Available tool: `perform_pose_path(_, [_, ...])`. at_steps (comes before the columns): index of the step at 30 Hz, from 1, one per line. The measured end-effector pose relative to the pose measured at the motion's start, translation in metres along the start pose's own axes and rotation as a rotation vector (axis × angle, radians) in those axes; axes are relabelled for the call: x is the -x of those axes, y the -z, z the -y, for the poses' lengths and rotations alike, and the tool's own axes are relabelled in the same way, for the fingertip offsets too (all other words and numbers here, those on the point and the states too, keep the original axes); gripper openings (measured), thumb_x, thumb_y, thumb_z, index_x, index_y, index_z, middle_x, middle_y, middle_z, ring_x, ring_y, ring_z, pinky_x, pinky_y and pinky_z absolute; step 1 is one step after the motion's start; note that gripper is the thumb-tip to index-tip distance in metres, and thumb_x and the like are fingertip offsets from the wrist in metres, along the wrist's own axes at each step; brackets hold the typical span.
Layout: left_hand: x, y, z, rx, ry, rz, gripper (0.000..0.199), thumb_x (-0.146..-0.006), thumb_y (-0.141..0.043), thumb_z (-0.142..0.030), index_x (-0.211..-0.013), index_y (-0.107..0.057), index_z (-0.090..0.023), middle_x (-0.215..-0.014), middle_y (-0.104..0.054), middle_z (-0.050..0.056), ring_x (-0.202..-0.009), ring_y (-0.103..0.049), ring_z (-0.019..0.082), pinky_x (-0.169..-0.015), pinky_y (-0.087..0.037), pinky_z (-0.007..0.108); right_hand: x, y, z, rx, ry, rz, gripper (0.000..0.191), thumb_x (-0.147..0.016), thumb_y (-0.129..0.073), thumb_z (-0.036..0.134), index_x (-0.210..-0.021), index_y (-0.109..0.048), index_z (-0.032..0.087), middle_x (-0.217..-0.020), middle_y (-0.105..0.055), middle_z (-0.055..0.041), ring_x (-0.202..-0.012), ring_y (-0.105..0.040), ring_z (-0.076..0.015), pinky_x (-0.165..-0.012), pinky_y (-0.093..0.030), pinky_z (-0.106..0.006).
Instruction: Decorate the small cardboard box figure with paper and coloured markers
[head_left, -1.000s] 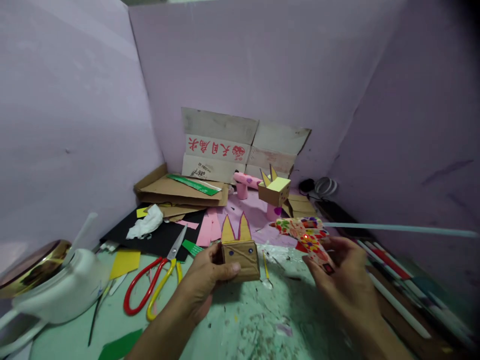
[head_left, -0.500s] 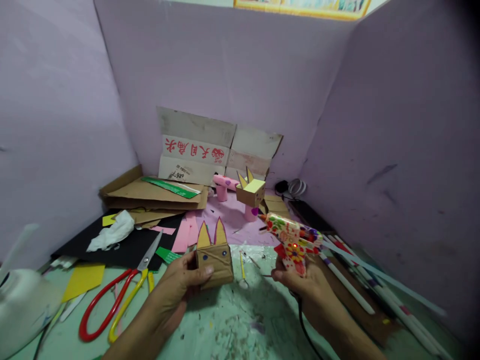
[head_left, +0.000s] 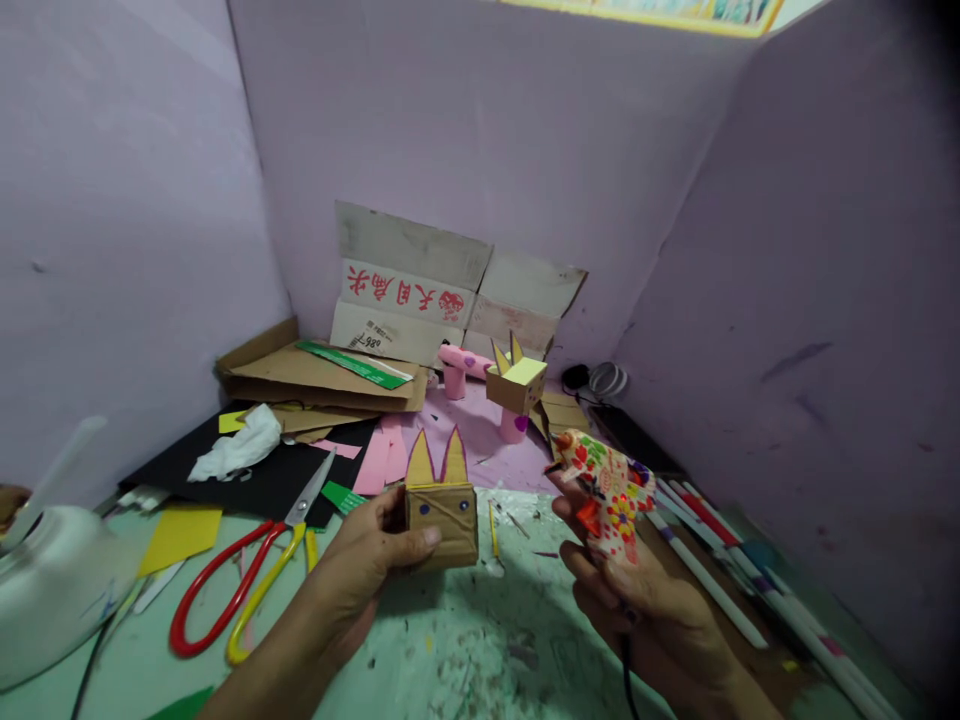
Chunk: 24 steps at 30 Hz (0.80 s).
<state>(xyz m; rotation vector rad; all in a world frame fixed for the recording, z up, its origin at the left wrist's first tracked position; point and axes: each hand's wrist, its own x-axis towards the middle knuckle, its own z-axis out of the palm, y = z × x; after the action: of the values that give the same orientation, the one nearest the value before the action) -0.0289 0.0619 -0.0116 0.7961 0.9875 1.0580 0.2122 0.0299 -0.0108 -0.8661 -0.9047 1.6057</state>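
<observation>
Pinched between thumb and fingers of my left hand (head_left: 382, 545) is a small cardboard box (head_left: 448, 520) with two yellow, purple-edged pointed ears and two dark blue dots. It is held upright above the table. My right hand (head_left: 637, 590) grips a flower-patterned hot glue gun (head_left: 611, 495) by its handle, nozzle toward the upper left. A black cord hangs below it. The gun and the box are apart. Beyond them stands a pink paper-tube figure (head_left: 465, 362) with a cardboard box head (head_left: 517, 385) that has similar ears.
Red-and-yellow-handled scissors (head_left: 259, 570) lie at left beside yellow paper (head_left: 180, 535) and a white bottle (head_left: 52, 590). Crumpled tissue (head_left: 236, 445) rests on black paper. Folded cardboard (head_left: 322, 375) is behind. White rods (head_left: 780, 590) lie along the right side.
My right hand has turned the glue gun and shifted it slightly right; its red light no longer shows. The view has shifted a little, and my left hand still holds the box.
</observation>
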Motion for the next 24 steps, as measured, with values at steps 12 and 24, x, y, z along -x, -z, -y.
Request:
perform_pose_path(12, [0.002,-0.006,0.002,0.001,-0.056,-0.031,0.063,-0.054,-0.086,-0.025,-0.112,-0.066,-0.014,-0.115,-0.071,0.016,-0.113,-0.062,0.035,-0.094,-0.050,0.040,0.003,-0.003,0.000,0.085,0.069,-0.132,0.056,-0.056,-0.085,0.052,-0.102,-0.067,0.024,-0.061,-0.042,0.0052,-0.048,-0.027,-0.0080,-0.044,-0.021,-0.022])
perform_pose_path(24, [0.004,-0.015,0.005,-0.044,-0.163,-0.053,0.060,-0.053,-0.086,-0.027,-0.108,-0.063,-0.015,-0.109,-0.073,0.014,-0.102,-0.067,0.030,-0.087,-0.052,0.035,0.004,-0.007,-0.014,0.589,0.111,-0.021,0.045,-0.074,-0.072,0.050,-0.112,-0.071,0.026,-0.115,-0.070,-0.0102,-0.117,-0.059,-0.0345,-0.105,-0.039,-0.049])
